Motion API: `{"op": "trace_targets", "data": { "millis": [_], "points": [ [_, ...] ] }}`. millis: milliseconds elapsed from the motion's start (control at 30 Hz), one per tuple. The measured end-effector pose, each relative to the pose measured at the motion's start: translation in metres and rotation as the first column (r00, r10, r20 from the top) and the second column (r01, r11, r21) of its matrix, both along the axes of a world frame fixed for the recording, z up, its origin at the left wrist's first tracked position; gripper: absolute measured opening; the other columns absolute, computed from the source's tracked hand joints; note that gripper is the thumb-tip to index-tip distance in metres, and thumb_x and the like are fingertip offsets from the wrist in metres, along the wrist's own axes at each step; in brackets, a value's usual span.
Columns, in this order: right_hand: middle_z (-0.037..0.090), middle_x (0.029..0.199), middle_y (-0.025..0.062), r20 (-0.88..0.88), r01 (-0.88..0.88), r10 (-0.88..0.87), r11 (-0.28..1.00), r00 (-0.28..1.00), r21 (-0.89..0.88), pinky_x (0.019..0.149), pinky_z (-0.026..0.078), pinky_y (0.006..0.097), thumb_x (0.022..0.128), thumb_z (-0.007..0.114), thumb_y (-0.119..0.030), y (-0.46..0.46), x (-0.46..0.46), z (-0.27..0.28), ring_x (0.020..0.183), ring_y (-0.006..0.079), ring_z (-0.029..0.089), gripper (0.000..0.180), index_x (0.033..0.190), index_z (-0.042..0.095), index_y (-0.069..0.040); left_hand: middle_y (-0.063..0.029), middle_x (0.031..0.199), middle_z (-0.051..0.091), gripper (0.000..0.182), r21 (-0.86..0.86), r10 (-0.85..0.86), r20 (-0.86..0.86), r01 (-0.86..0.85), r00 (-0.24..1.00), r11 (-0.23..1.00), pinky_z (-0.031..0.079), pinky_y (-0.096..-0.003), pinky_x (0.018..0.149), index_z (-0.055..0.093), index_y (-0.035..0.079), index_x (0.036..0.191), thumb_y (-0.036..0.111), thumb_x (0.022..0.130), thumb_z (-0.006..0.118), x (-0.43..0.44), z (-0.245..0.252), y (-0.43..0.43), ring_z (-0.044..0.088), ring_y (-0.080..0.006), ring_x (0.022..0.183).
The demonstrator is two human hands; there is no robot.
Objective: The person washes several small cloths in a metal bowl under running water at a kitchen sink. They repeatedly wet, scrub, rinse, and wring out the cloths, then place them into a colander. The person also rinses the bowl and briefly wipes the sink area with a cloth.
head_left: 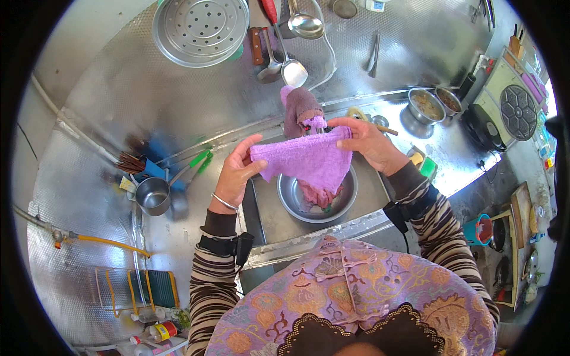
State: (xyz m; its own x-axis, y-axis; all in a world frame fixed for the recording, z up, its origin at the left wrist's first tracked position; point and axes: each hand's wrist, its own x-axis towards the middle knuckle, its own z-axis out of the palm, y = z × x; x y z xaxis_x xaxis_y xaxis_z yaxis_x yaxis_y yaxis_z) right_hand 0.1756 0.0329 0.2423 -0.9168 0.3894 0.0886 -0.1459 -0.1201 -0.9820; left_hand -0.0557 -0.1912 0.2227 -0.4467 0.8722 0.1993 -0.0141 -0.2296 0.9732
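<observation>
A purple terry cloth (307, 153) is stretched between my hands above a metal bowl (285, 202) in the sink. My left hand (238, 171) pinches its left corner between thumb and fingers. At the upper right edge, my right hand (372, 142) grips it the same way. The cloth's lower part hangs over the bowl. Inside the bowl lies a wet pinkish cloth (318, 196), partly hidden by the purple one. Just behind, a brown cloth (303, 107) is draped over what seems to be the tap, with more purple cloth beneath it.
A saucepan (152, 196) stands at left beside a blue holder of chopsticks (131, 163). Two metal bowls with food (426, 106) sit back right, near a black electric appliance (483, 128). Ladles (306, 26), a spatula (294, 72) and a steamer tray (200, 26) hang on the foil-covered wall.
</observation>
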Motion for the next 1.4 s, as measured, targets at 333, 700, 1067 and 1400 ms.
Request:
{"op": "trace_targets", "data": {
  "millis": [333, 700, 1067, 1400],
  "points": [
    [0.061, 0.099, 0.0026, -0.135, 0.251, -0.239, 0.569, 0.962, 0.783, 0.078, 0.049, 0.0294, 0.082, 0.07, -0.015, 0.005, -0.006, 0.017, 0.096, 0.0129, 0.057, 0.02, 0.094, 0.06, -0.002, 0.0, 0.093, 0.063, 0.022, -0.088, 0.159, -0.548, -0.246, 0.821, 0.965, 0.045, -0.0246, 0.081, 0.067, -0.001, 0.098, 0.015, 0.085, 0.071, -0.015, 0.009, 0.006, 0.058, -0.012, 0.086],
    [0.062, 0.084, -0.0021, 0.157, 0.177, -0.181, 0.983, 0.971, 0.039, 0.062, 0.045, 0.0221, 0.089, 0.064, -0.016, -0.034, -0.035, 0.022, 0.075, 0.0061, 0.057, 0.019, 0.103, 0.064, -0.004, -0.0027, 0.104, 0.066, 0.025, -0.097, -0.027, 0.42, 0.074, 0.907, 0.993, 0.049, -0.0278, 0.088, 0.061, 0.004, 0.113, 0.022, 0.096, 0.059, 0.006, -0.004, 0.014, 0.062, -0.0122, 0.095],
    [0.064, 0.083, 0.0033, 0.039, 0.156, -0.165, 0.974, 0.986, 0.163, 0.066, 0.05, 0.0227, 0.096, 0.055, -0.016, -0.033, -0.022, 0.014, 0.074, 0.0093, 0.062, 0.017, 0.105, 0.061, -0.002, -0.0068, 0.111, 0.064, 0.043, 0.048, 0.11, 0.189, -0.121, 0.976, 0.992, 0.052, -0.0333, 0.09, 0.057, 0.003, 0.12, -0.004, 0.079, 0.068, -0.039, 0.05, 0.023, 0.063, -0.0191, 0.1],
    [0.06, 0.07, 0.0021, 0.153, 0.297, -0.286, 0.954, 0.946, -0.051, 0.057, 0.048, 0.0235, 0.095, 0.052, -0.009, -0.024, 0.035, -0.034, 0.061, 0.0101, 0.058, 0.011, 0.096, 0.061, -0.003, -0.0117, 0.11, 0.064, 0.048, 0.284, 0.699, -0.522, -0.673, 0.489, 0.683, 0.05, -0.0393, 0.088, 0.057, 0.003, 0.119, 0.008, 0.075, 0.074, -0.198, 0.185, 0.121, 0.063, -0.0288, 0.101]
  ]
}}
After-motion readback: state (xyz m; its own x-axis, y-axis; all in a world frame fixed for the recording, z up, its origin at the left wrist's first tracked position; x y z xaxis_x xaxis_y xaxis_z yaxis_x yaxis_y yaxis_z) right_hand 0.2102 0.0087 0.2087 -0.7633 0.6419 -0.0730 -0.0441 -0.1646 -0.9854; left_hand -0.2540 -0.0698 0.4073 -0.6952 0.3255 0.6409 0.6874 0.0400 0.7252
